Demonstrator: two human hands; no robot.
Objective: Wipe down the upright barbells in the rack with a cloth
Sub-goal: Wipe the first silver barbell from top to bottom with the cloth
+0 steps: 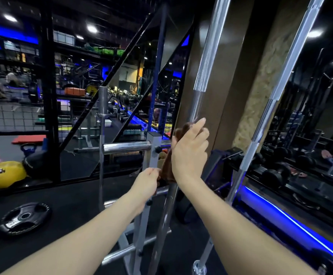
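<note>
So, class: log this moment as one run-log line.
step: wiping barbell | right hand: holds brown cloth round bar | left hand: grips cloth's lower end | second barbell: untouched

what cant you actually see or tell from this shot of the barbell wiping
Head view only:
- Brown cloth: mostly covered by the right hand; its full extent is hidden.
- Left hand: its fingertips are hidden behind its knuckles.
- Near upright chrome barbell: top cut off by the frame edge, wiped stretch hidden by cloth and hand.
- Second upright chrome barbell: top also cut off.
- Dirt on either bar: too fine to tell.
</note>
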